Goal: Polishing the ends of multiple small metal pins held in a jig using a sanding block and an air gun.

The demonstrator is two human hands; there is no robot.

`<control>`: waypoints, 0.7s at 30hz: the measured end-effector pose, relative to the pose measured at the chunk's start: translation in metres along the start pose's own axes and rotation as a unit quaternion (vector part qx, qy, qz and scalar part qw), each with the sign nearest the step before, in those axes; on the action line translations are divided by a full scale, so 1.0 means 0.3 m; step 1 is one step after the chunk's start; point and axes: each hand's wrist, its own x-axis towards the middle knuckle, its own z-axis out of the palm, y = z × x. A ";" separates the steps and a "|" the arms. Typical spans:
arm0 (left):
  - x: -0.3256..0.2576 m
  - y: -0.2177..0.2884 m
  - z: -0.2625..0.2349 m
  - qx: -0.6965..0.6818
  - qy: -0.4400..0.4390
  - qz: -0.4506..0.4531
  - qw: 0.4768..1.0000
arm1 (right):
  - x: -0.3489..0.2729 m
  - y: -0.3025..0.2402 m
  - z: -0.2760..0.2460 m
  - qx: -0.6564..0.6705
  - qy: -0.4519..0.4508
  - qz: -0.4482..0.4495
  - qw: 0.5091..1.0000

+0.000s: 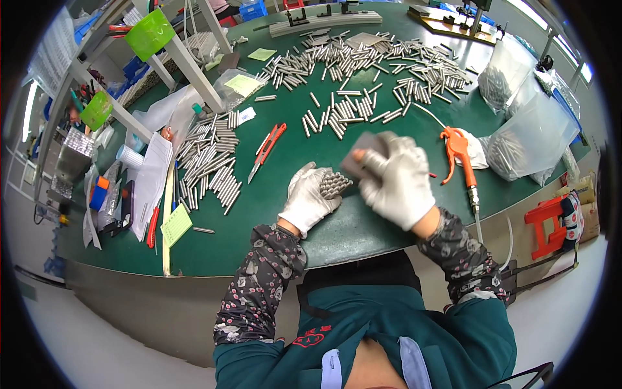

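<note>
In my gloved left hand (304,198) is a bundle of short metal pins (335,185), standing close together with their ends toward my right hand. The fingers wrap round its left side, just above the green table. My gloved right hand (405,181) grips a flat grey-brown pad (370,143), smeared by motion, a little above and right of the bundle. One bare fingertip of that hand shows against the pad. Whether the pad touches the pins I cannot tell. Beyond both hands lies a wide spread of loose metal pins (353,61).
A red utility knife (267,149) lies left of my hands, beside more pins (210,155). To the right are an orange air blow gun (458,149) with its hose and clear bags of pins (512,152). A metal rail (324,24) stands at the back.
</note>
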 end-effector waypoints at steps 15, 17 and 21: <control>-0.003 -0.045 0.008 -0.011 -0.032 0.004 0.999 | -0.018 -0.035 -0.020 -0.016 0.009 -0.010 1.000; 0.014 -0.026 -0.016 -0.012 -0.042 0.009 0.999 | -0.054 -0.054 0.023 0.066 -0.045 -0.077 0.994; -0.007 -0.036 0.004 -0.007 -0.016 -0.013 1.000 | -0.023 0.068 0.024 -0.073 -0.058 0.110 0.990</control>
